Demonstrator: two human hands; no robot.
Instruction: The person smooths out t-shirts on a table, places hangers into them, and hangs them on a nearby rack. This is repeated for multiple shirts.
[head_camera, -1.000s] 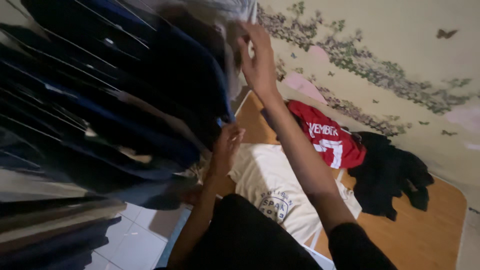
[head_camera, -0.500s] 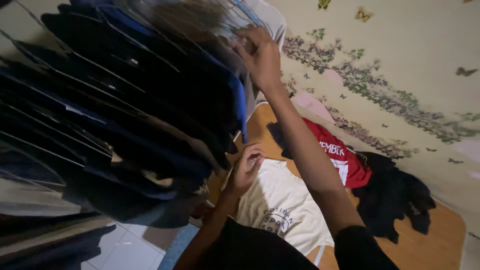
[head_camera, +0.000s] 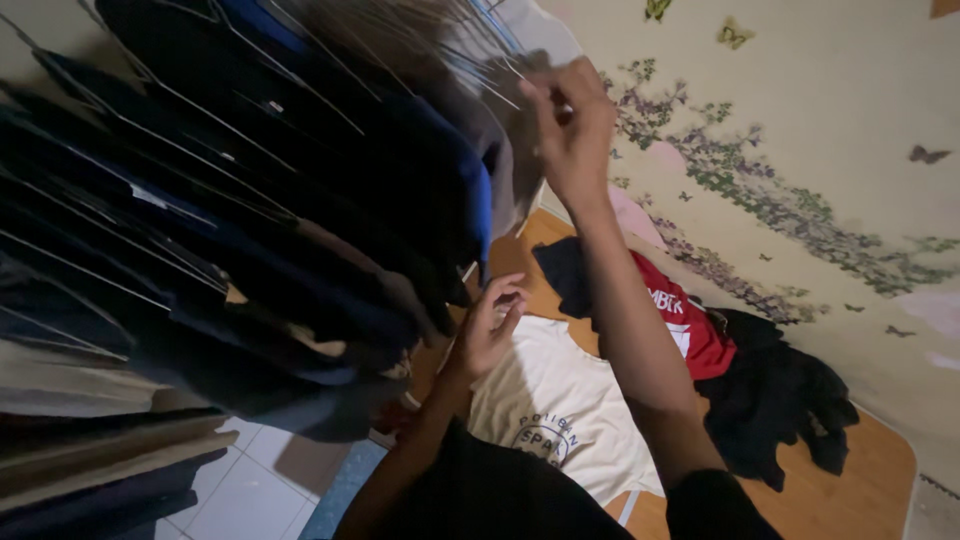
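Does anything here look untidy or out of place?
Yes. A red jersey and a black garment lie crumpled on the wooden surface, while the cream T-shirt lies flat.

The right hand (head_camera: 572, 125) is now further to the right along the row of hanging clothes (head_camera: 300, 200), with its fingers pinched at the wire hangers (head_camera: 470, 50). The left hand (head_camera: 488, 325), which touched the dark cloth a second ago, is now apart from it, open, above the white shirt (head_camera: 555, 395).
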